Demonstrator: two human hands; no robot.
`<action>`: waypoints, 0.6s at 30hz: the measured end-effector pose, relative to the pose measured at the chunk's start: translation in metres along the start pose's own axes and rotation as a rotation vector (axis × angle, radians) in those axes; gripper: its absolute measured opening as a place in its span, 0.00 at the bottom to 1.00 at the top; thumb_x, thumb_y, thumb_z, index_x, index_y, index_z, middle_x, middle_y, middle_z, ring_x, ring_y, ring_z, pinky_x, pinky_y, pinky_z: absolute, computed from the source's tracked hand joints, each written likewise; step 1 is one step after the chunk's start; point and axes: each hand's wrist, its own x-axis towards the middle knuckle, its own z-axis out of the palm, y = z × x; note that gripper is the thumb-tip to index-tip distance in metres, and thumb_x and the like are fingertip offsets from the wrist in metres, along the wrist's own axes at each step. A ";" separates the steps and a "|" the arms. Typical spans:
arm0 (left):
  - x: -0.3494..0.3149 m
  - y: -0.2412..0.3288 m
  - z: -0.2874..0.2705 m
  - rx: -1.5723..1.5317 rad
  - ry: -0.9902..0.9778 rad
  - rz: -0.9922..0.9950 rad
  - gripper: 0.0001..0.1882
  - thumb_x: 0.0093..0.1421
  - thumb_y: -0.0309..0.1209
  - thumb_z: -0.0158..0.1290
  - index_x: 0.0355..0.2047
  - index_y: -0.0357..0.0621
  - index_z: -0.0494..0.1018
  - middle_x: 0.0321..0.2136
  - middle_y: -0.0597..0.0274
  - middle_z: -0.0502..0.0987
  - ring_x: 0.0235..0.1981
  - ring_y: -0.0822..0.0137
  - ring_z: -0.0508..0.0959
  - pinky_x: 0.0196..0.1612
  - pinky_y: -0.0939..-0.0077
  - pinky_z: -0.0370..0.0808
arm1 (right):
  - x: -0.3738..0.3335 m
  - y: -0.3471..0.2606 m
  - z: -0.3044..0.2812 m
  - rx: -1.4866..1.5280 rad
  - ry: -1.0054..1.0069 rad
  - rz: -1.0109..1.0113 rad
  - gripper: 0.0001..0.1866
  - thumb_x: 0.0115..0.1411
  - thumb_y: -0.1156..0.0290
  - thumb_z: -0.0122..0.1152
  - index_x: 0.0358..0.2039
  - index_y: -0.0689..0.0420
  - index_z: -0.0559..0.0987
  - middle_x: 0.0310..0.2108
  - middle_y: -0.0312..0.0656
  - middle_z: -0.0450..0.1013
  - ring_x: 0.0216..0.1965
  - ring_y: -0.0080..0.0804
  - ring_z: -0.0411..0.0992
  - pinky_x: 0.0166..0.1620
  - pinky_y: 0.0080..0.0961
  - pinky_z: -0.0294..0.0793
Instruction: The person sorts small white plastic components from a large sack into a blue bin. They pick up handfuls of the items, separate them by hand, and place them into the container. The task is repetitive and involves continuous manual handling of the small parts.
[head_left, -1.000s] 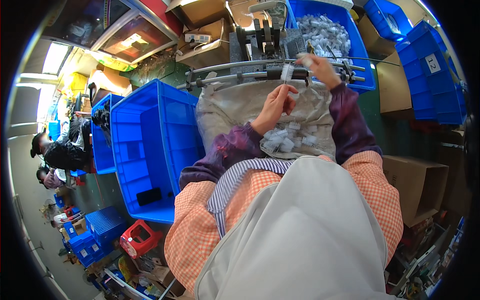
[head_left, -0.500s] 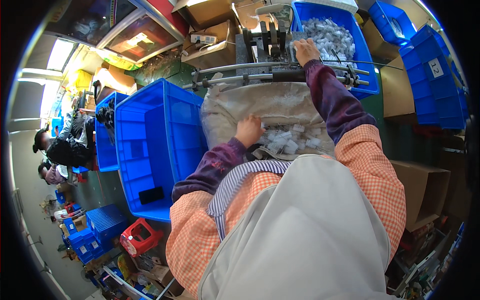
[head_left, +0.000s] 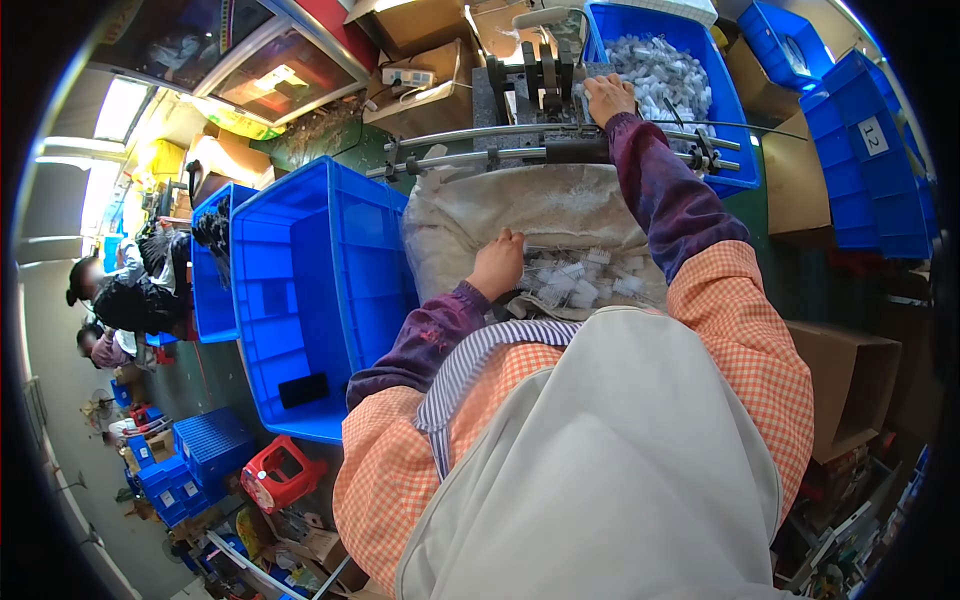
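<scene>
My left hand (head_left: 499, 264) is closed, fingertips pressed together, above the beige cloth (head_left: 450, 215) in front of me. What it holds, if anything, I cannot make out. Just right of it, a pile of small white bristled pieces (head_left: 575, 283) lies in a hollow of the cloth. Farther off, my right hand (head_left: 609, 98) bends its fingers at the right side of a dark metal machine (head_left: 545, 85); the fingertips' grip is hidden. Steel rods (head_left: 460, 134) run across the front of the machine.
A deep blue crate (head_left: 340, 250) with a dark flat object stands at left. Another blue bin (head_left: 735, 150), filled with white bristled pieces, sits behind my right hand. Cardboard boxes (head_left: 840, 385) and stacked blue crates (head_left: 865, 150) line the right. A red stool (head_left: 283, 474) stands lower left.
My left hand has risen slightly from the edge of the white pile, fingertips now higher. My right hand has shifted a little left against the machine.
</scene>
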 end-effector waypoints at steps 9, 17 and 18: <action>0.008 0.016 -0.024 -0.108 0.124 -0.043 0.14 0.55 0.27 0.44 0.43 0.43 0.65 0.36 0.47 0.68 0.36 0.48 0.73 0.36 0.58 0.71 | -0.001 0.004 0.004 0.059 0.009 0.038 0.08 0.54 0.65 0.47 0.33 0.46 0.75 0.37 0.33 0.72 0.46 0.34 0.64 0.46 0.36 0.57; 0.013 0.014 -0.015 -0.234 0.280 -0.029 0.15 0.54 0.26 0.44 0.43 0.39 0.62 0.38 0.45 0.68 0.38 0.46 0.71 0.38 0.58 0.69 | -0.001 0.000 0.002 0.065 0.000 0.042 0.09 0.55 0.62 0.48 0.34 0.46 0.74 0.38 0.32 0.73 0.46 0.34 0.64 0.46 0.37 0.57; 0.014 0.013 -0.014 -0.268 0.300 -0.037 0.15 0.54 0.25 0.44 0.43 0.38 0.62 0.38 0.45 0.68 0.37 0.46 0.71 0.38 0.58 0.69 | -0.001 0.000 0.002 0.031 -0.005 0.049 0.09 0.55 0.62 0.48 0.34 0.47 0.74 0.38 0.32 0.73 0.46 0.33 0.65 0.46 0.37 0.57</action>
